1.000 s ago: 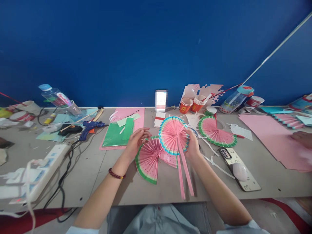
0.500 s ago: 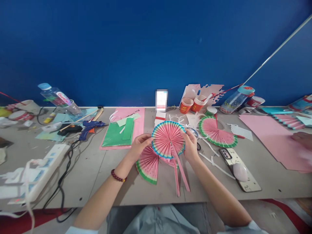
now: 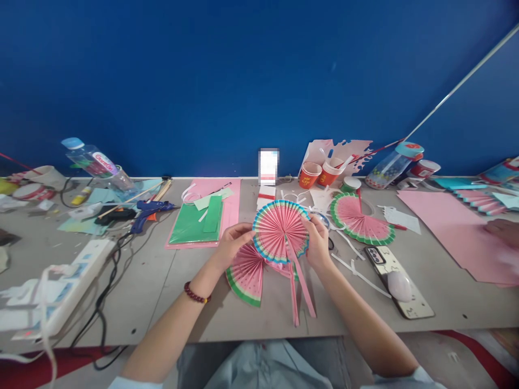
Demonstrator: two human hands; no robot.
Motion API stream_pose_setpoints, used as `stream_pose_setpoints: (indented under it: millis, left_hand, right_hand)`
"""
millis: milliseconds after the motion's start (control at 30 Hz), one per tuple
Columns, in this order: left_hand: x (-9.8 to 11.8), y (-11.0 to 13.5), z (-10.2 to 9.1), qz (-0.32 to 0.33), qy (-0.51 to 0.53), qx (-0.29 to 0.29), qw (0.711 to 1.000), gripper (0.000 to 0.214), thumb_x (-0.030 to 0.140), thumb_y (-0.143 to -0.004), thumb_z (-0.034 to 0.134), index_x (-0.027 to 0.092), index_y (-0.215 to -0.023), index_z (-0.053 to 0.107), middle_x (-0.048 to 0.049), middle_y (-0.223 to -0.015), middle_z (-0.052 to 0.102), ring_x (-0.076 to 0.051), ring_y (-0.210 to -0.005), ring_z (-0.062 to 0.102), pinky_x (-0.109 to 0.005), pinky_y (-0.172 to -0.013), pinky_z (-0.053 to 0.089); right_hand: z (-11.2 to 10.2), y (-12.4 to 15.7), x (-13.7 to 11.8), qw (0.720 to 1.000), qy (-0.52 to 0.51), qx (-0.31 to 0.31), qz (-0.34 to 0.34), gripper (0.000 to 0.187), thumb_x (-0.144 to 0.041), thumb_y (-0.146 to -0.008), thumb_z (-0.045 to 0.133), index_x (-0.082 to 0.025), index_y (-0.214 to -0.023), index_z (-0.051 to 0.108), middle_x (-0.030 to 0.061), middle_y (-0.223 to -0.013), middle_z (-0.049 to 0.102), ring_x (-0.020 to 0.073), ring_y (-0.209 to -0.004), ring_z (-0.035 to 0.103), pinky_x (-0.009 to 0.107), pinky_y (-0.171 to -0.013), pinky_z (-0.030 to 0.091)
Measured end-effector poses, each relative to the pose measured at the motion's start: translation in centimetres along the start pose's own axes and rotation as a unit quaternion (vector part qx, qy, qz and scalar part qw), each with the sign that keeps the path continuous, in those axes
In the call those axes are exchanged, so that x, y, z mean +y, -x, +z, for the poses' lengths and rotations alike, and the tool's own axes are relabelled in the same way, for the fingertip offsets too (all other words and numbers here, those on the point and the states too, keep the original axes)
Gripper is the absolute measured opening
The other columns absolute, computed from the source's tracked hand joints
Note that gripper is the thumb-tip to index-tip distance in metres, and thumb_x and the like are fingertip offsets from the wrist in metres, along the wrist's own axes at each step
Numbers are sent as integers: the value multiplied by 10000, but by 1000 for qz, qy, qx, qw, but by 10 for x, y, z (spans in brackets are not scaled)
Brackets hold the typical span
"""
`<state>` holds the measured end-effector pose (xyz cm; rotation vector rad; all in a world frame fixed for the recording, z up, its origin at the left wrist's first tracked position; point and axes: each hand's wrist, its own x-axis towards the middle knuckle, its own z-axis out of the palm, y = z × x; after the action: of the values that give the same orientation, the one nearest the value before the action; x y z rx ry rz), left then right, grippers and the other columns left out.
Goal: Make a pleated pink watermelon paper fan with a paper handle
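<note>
A round pleated paper fan [image 3: 279, 229], pink with a blue and pale rim, is held up over the table between both hands. My left hand [image 3: 235, 241] pinches its left edge, and my right hand [image 3: 318, 240] grips the right edge. Two pink strips [image 3: 302, 286] hang down from the fan's middle. Behind and below it lies a second pleated fan [image 3: 248, 275], pink with a green rim and dark dots, partly hidden by the round one. Another watermelon-patterned fan [image 3: 357, 219] rests opened out to the right of my right hand.
Left are green paper packs [image 3: 194, 224], a blue glue gun [image 3: 150, 213], a power strip [image 3: 77, 286] and a bottle [image 3: 97, 162]. Right are red paper cups [image 3: 310, 174], a phone [image 3: 399, 281] and pink sheets [image 3: 454, 232]. Another person's hand [image 3: 503, 232] is at the far right.
Almost nothing differs. The round fan has shifted very slightly, with both hands keeping hold of its edges.
</note>
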<state>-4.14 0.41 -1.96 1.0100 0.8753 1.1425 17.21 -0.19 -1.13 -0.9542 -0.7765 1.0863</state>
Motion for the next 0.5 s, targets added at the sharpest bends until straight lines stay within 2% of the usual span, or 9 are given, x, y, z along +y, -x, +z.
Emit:
stream_pose_setpoints:
  millis: [500]
  left_hand:
    - [-1,-1,-1,-6,-24,10,1000,238,351,-675,782,192,-847,739,-19,-821,725,-108,-659,617,-215,-635,496]
  right_hand:
    - [-2,-1,2,1000,19,-5,-5,162,-358,-736,684,-210,-737,618,-42,-705,592,118,-630,523,229,-639,416]
